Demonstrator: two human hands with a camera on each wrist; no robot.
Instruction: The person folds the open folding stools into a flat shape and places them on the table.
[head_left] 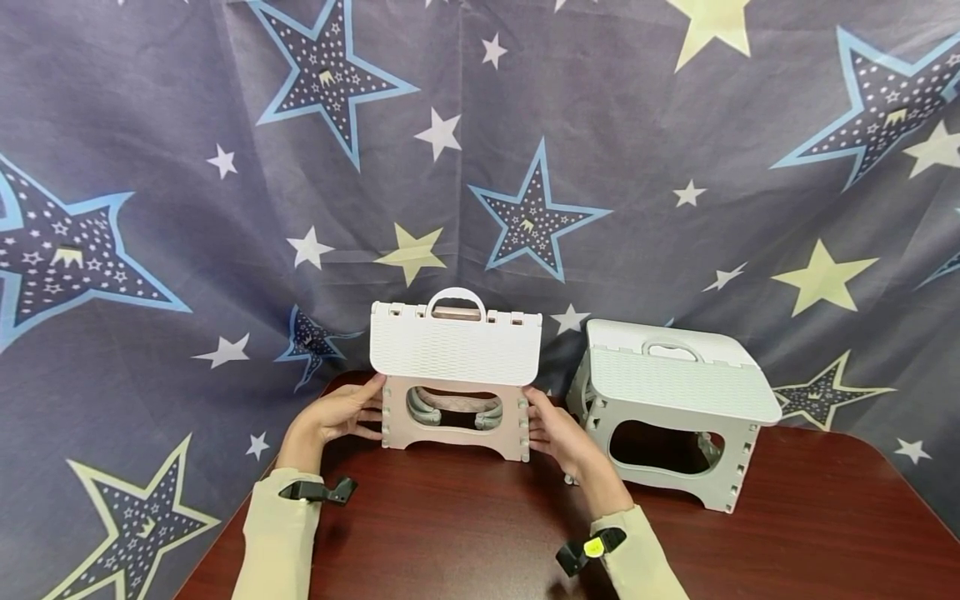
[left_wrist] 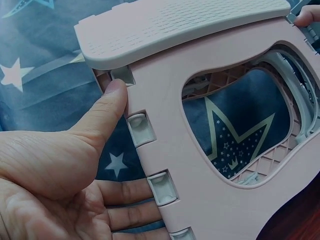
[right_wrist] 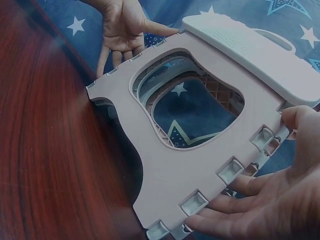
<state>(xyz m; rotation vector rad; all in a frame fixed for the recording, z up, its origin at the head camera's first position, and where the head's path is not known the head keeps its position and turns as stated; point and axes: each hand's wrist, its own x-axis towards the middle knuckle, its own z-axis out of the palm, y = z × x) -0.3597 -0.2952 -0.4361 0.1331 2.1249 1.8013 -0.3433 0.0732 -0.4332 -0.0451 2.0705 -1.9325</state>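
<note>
A pale pink and white folding stool [head_left: 453, 342] stands on the table with its top sloping down over the front panel. Through the oval cutout, its grey and pink inner parts show. My left hand [head_left: 345, 412] is at the stool's left side; in the left wrist view its thumb touches the edge just under the top, and its fingers lie fairly straight against the side hinges. At the opposite side, my right hand [head_left: 558, 433] has its thumb by the top corner and its fingertips touching the hinged edge, as the right wrist view shows.
A second, grey-green and white folding stool [head_left: 675, 375] stands unfolded to the right, near my right forearm. The dark red wooden table [head_left: 450, 525] meets a blue-grey star-print cloth [head_left: 187, 208] hanging behind it. Black straps circle both wrists.
</note>
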